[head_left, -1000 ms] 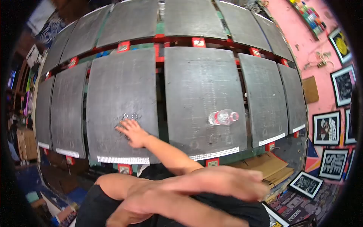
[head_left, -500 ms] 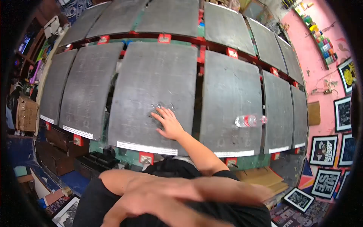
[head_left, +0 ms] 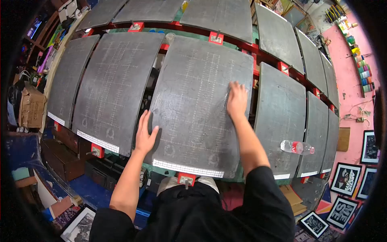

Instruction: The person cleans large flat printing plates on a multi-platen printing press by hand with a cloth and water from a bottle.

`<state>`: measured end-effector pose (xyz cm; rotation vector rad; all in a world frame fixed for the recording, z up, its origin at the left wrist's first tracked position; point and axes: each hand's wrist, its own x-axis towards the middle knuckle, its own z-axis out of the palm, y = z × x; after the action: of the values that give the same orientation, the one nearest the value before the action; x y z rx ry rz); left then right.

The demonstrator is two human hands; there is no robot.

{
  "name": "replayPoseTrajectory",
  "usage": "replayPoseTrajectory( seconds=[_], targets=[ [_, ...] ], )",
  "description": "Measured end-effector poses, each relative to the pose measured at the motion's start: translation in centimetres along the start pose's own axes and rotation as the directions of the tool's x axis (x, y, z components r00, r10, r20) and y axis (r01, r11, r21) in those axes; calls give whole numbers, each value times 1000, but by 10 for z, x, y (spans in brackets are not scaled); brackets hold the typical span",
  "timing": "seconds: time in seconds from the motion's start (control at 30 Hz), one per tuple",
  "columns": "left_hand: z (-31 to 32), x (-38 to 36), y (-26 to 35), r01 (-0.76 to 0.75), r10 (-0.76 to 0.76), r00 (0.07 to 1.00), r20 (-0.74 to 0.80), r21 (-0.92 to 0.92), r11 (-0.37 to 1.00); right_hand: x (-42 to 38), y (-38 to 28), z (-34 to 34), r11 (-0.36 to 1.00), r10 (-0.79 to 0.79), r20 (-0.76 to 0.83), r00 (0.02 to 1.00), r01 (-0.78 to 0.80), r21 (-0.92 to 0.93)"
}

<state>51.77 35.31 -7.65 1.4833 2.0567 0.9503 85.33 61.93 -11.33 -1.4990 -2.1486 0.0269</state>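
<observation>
In front of me lies a large dark grey board (head_left: 193, 101) with faint ruled markings and a checkered white strip (head_left: 187, 168) along its near edge. My left hand (head_left: 145, 135) is at the board's left edge, fingers stretched out, thumb toward the surface; whether it touches cannot be told. On the right part of the same board my right hand (head_left: 237, 101) rests palm down, fingers extended and slightly bent. Neither hand shows anything held. A clear plastic bottle (head_left: 297, 147) with a red label lies on its side on the boards to the right.
More grey boards stand left (head_left: 117, 76) and right (head_left: 280, 117), with another row behind (head_left: 217, 18). Red brackets (head_left: 186, 178) join them to the frame. At left sits a cardboard box (head_left: 32, 107); framed pictures (head_left: 346, 178) and small bottles (head_left: 365, 74) line the right wall.
My right hand has moved from the board's near middle to its right side. My left arm, blurred across my body before, now reaches the board's left edge. The view has shifted left.
</observation>
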Motion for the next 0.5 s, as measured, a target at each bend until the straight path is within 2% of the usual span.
replayPoseTrajectory(
  seconds=[0.03, 0.07, 0.1, 0.13, 0.17, 0.2, 0.27, 0.3, 0.37, 0.4, 0.43, 0.5],
  targets=[
    [6, 14, -6, 48, -44, 998, 44, -95, 994, 20, -3, 18, 990, 119, -34, 992, -121, -76],
    [13, 29, -14, 93, -88, 992, 89, -55, 994, 40, -11, 36, 960, 228, -81, 970, -238, -147],
    [20, 46, -15, 99, -93, 990, 104, -57, 993, 52, -21, 58, 979, 175, -123, 977, -186, -86],
    [26, 63, -13, 235, -228, 971, 78, -104, 966, 52, -36, 78, 991, 125, -162, 979, -131, -27],
    [32, 77, -14, 367, -362, 930, 58, -150, 918, 47, -68, 79, 996, 87, -77, 993, -86, 17],
    [41, 90, -27, 414, -412, 910, 50, -171, 894, 43, -106, 70, 997, 44, 6, 999, -44, 67],
    [50, 111, -27, 509, -521, 853, -31, -177, 843, -3, -158, 49, 950, -230, 41, 972, 215, 227],
    [49, 114, -24, 513, -524, 851, -20, -179, 840, -42, -170, 44, 922, -287, 144, 947, 232, 310],
    [48, 116, -22, 552, -556, 831, 21, 88, 829, -99, -170, 8, 807, -544, 341, 766, 366, 464],
    [54, 113, -24, 499, -495, 866, -75, 55, 865, -124, -160, -10, 768, -590, 346, 730, 375, 519],
    [56, 111, -25, 506, -502, 862, -66, 54, 861, -137, -142, -26, 727, -633, 347, 692, 378, 573],
    [54, 114, -22, 529, -525, 848, -66, 84, 844, -116, -101, -54, 837, -522, 532, 667, 280, 471]
  ],
)
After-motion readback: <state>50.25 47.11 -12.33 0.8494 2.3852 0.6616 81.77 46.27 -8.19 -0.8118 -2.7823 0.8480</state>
